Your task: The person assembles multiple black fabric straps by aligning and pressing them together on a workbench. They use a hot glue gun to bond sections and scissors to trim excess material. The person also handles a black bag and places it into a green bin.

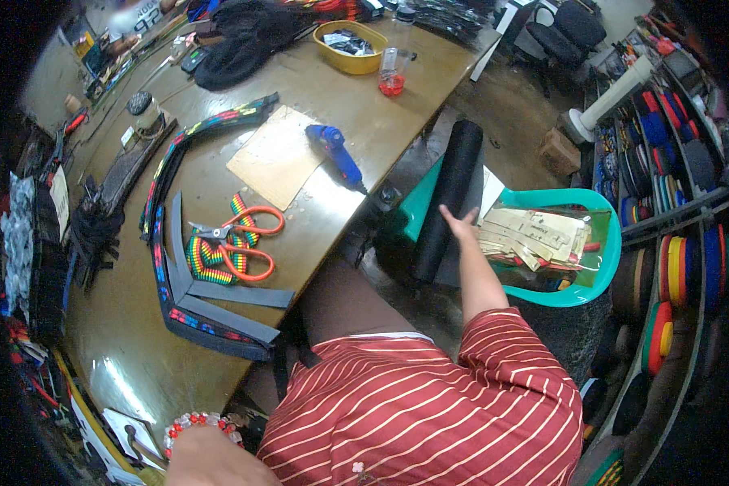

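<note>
Table top (356,105) looks like glossy worn wood, black roll (449,194) is matt, chair (599,243) shiny teal plastic, shirt (429,413) striped cloth.

The right hand (462,223) rests against a black roll (449,198) leaning between the bench (364,105) edge and a teal chair (599,267) heaped with paper strips (535,235). Shelves of tape spools (672,267) close off the right. Open floor (510,105) lies beyond the roll.

Black roll (449,194), teal chair (599,243), orange-handled scissors (247,239)
</note>
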The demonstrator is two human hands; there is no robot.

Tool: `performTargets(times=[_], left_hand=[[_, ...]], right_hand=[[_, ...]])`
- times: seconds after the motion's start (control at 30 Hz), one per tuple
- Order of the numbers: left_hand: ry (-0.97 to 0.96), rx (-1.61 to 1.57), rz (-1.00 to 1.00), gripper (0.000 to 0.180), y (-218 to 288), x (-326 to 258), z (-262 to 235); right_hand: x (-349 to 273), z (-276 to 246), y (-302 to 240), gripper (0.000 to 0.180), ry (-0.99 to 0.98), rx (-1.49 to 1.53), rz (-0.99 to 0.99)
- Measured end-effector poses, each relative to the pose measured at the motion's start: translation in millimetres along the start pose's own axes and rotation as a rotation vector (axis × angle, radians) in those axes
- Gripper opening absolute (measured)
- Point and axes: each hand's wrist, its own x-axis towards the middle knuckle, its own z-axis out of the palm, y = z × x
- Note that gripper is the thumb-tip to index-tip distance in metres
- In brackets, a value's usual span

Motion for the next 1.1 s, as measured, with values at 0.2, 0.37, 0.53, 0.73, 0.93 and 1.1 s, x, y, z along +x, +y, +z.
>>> performTargets(times=[0.2, 0.37, 0.53, 0.73, 0.93, 1.1], left_hand=[[-0.227, 0.187, -0.159, 0.013, -7.2, -20.1, -21.5], [0.049, 0.292, -0.056, 0.011, 4.0, -61.7, -25.8], [0.393, 0.815, -0.147, 0.015, 13.4, -95.7, -29.0], [0.821, 1.062, -0.467, 0.054, 4.9, -77.5, -52.9], [1.063, 1.022, -0.001, 0.08, -27.1, -92.8, -91.5], [1.793, 0.962, 0.097, 0.069, 18.8, -177.0, -62.6]], right_hand=[[-35.9, 23.0, -57.8, 0.136, 0.133, -0.062, 0.149], [-25.3, 14.6, -27.7, 0.065, 0.235, 0.263, -0.007], [-73.4, -33.3, -43.9, 0.065, 0.465, 0.867, -0.24], [-224.0, -159.3, -138.9, 0.049, 0.169, 1.146, -1.137], [-410.0, -131.7, -200.7, 0.095, -0.474, 0.432, -1.498], [-296.1, -115.9, -173.8, 0.07, -0.316, 0.3, -1.754]])
